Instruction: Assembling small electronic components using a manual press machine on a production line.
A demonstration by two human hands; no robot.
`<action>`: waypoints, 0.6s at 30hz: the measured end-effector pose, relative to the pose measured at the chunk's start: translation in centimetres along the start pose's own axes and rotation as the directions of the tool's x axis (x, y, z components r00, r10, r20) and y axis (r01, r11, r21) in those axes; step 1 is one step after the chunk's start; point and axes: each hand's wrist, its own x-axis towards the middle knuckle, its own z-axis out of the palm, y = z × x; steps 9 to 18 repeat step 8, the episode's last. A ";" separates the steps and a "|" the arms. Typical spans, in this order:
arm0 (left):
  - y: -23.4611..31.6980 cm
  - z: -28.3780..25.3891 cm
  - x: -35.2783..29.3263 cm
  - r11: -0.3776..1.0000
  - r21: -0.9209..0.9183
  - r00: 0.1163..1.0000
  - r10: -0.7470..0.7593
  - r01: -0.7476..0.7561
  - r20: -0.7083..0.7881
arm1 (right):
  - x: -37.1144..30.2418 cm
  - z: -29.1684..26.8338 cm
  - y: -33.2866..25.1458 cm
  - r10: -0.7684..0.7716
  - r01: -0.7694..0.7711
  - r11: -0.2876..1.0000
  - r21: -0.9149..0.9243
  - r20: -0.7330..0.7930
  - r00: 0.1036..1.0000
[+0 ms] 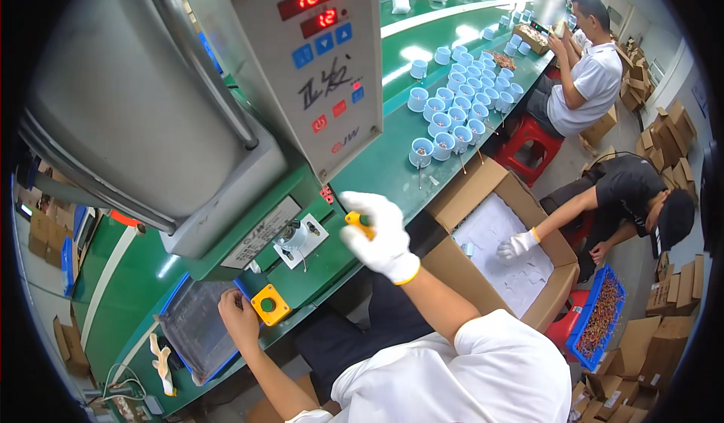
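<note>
My right hand, in a white knit glove, wraps round a yellow push-button box with a green button at the table edge. My bare left hand rests beside a second yellow button box, whose green button is uncovered. Its fingers are loosely bent, and no object shows in them. Between the two boxes, a light blue cup-shaped part sits on a white plate under the grey bench press. A thin wire hangs from that part.
Several light blue cups stand along the green bench. A blue-rimmed tray and a loose glove lie left. A carton stands right; a co-worker's gloved hand reaches into it. Another person sits farther along.
</note>
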 end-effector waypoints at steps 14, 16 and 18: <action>-0.7 -0.1 0.1 0.999 0.035 1.000 -0.014 0.013 0.025 | 4.8 5.7 -5.2 -0.071 0.048 0.994 0.103 0.237 0.969; -0.7 -0.1 0.1 0.999 0.035 1.000 -0.014 0.013 0.025 | 4.8 5.7 -5.2 -0.071 0.048 0.994 0.103 0.237 0.969; -0.7 -0.1 0.1 0.999 0.035 1.000 -0.014 0.013 0.025 | 4.8 5.7 -5.2 -0.071 0.048 0.994 0.103 0.237 0.969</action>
